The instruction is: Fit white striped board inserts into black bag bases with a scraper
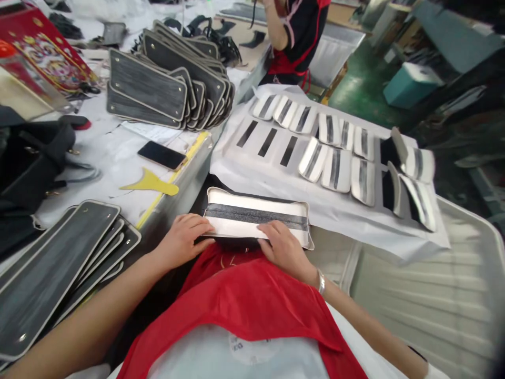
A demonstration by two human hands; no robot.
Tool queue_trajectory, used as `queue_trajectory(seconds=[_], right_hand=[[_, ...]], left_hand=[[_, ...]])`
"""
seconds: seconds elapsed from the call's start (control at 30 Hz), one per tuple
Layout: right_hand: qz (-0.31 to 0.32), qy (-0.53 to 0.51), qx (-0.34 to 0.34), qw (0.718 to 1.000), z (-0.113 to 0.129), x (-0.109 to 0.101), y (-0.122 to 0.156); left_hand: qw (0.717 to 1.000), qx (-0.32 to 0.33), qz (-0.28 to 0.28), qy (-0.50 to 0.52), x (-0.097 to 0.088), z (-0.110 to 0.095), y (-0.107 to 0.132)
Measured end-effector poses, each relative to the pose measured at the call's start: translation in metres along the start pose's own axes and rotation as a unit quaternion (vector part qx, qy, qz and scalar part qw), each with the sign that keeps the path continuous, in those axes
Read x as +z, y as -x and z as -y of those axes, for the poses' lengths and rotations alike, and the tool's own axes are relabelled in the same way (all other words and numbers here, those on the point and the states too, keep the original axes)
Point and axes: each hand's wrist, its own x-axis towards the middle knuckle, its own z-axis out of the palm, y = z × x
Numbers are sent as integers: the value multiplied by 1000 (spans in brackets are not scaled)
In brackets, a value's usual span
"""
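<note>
A white rectangular panel (256, 201) with a dark stripe along its length and raised, curled edges lies across my lap, in front of a red apron. My left hand (185, 234) grips its left end, fingertips on top and thumb at the near edge. Right of the middle, my right hand (282, 243) holds the same near edge with its fingers curled over the white face. The panel's underside is hidden. Beyond it, several similar striped white pieces (336, 168) rest on a white sheet (252, 160) with dark strips showing.
Left of me, a worktable carries a phone (161, 155), a yellow scraper (152, 182), a big pile of dark riveted panels (148, 84) and another stack (59, 268) near my left forearm. A black bag (35, 147) sits there too. A co-worker (298, 39) is beyond the sheet.
</note>
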Motion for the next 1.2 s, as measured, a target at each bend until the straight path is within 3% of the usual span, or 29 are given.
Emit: queue_trajectory(seconds=[0.1,0.33,0.7,0.93,1.1,1.2], right_hand=[[44,-65,-49,996,15,16,-22],[45,-98,-31,994,19,30,-35],[37,-3,-43,998,25,40,-35],[56,28,-26,998,29,38,-40],[81,59,-6,995,36,30,-45],[75,64,9,995,40,31,-44]], left_hand=[[999,27,7,21,1,14,6],[999,23,-3,48,8,12,-2],[995,49,-78,-44,20,-3,7],[992,-69,-107,3,26,-3,11],[974,-168,-146,30,32,-9,11],[960,-233,-128,82,32,-10,8]])
